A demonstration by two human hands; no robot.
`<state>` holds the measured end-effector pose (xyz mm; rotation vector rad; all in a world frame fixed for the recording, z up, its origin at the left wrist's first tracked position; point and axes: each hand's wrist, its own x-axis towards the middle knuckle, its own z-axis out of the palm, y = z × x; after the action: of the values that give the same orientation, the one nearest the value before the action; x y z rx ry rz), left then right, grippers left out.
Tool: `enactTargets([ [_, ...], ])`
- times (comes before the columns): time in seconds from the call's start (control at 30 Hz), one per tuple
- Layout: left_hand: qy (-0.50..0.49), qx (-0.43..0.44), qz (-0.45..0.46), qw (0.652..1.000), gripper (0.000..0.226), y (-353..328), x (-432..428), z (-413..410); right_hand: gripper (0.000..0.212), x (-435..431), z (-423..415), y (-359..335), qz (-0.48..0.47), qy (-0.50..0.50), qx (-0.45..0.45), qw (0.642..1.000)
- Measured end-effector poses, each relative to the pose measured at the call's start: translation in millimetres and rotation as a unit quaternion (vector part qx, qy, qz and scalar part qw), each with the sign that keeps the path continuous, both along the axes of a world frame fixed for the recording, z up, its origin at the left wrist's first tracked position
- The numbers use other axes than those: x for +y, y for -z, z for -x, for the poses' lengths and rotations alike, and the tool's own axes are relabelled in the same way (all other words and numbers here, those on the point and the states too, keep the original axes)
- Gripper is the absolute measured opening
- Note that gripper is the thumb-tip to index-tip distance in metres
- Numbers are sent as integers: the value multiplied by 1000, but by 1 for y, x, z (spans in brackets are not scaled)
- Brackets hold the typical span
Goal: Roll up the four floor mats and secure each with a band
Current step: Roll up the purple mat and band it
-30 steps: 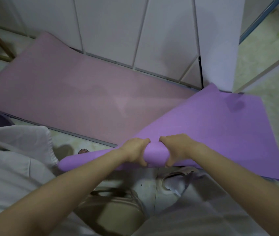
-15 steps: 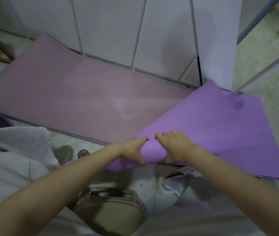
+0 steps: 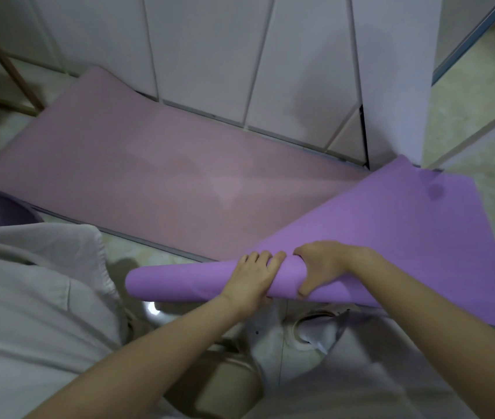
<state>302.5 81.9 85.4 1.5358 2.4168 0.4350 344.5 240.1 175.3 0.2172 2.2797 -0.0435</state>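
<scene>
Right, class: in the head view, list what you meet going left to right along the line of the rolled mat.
Grey clothing → rolled end of the purple mat → left hand → right hand → unrolled sheet.

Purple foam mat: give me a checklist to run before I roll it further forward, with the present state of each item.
1. Grip, near side: the left hand holds the rolled part of the purple foam mat, fingers curled over it: ok.
2. Grip, other side: the right hand holds the roll right beside it: ok.
3. Roll tight and straight along its length: cannot tell; the hands hide the middle.
4. Unrolled stretch ahead is smooth, no folds: ok, though it overlaps the end of the pink floor mat.
5. Fastening: no band in view: not ok.
</scene>
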Motion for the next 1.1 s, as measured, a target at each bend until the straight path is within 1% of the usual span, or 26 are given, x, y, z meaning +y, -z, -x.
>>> enactTargets([
  [0.07, 30, -51, 26, 998, 88, -3, 4, 9, 76, -1, -3, -3, 6, 12, -4, 1000],
  [0.1, 32, -81, 40, 995, 81, -4, 6, 11, 77, -1, -4, -5, -1, 2, 0, 1000],
  [0.2, 26, -149, 56, 987, 72, -11, 15, 17, 77, -5, -10, -9, -70, -72, 30, 994],
  [0.3, 55, -175, 93, 979, 74, -14, 27, 29, 75, -11, -19, -8, -155, -146, 75, 974],
  [0.37, 80, -184, 120, 972, 76, -17, 34, 39, 69, -13, -25, -6, -179, -162, 97, 966],
  [0.43, 100, -195, 137, 966, 78, -21, 38, 45, 64, -13, -29, -5, -179, -155, 110, 965],
  [0.5, 105, -230, 140, 957, 81, -20, 38, 45, 62, -11, -28, -6, -167, -142, 112, 969],
  [0.57, 81, -285, 119, 948, 84, -14, 34, 38, 64, -8, -25, -7, -152, -131, 100, 975],
  [0.6, 65, -298, 101, 947, 85, -10, 30, 34, 66, -6, -22, -8, -143, -122, 88, 978],
  [0.63, 47, -289, 83, 953, 85, -6, 26, 28, 67, -3, -19, -9, -131, -110, 74, 982],
  [0.67, 26, -259, 64, 963, 86, -3, 22, 22, 67, -1, -16, -10, -118, -96, 59, 987],
  [0.77, -42, -98, 4, 994, 98, 5, 9, -1, 64, 3, -5, -12, -74, -56, 22, 996],
  [0.8, -53, -53, -4, 997, 106, 8, 7, -8, 65, 3, -1, -12, -62, -44, 8, 997],
  [0.87, -79, -2, -17, 997, 115, 15, 4, -17, 69, 5, 5, -11, -43, -28, -20, 998],
  [0.93, -90, 6, -40, 995, 110, 20, 4, -19, 73, 8, 7, -8, -32, -14, -43, 998],
  [1.0, -72, -38, -37, 996, 98, 21, 7, -17, 74, 11, 5, -6, -18, 7, -57, 998],
  [1.03, -61, -58, -27, 996, 91, 20, 9, -15, 74, 13, 3, -5, -13, 17, -63, 998],
  [1.1, -33, -67, 8, 997, 79, 16, 13, -7, 74, 14, -2, -5, -6, 27, -61, 998],
])
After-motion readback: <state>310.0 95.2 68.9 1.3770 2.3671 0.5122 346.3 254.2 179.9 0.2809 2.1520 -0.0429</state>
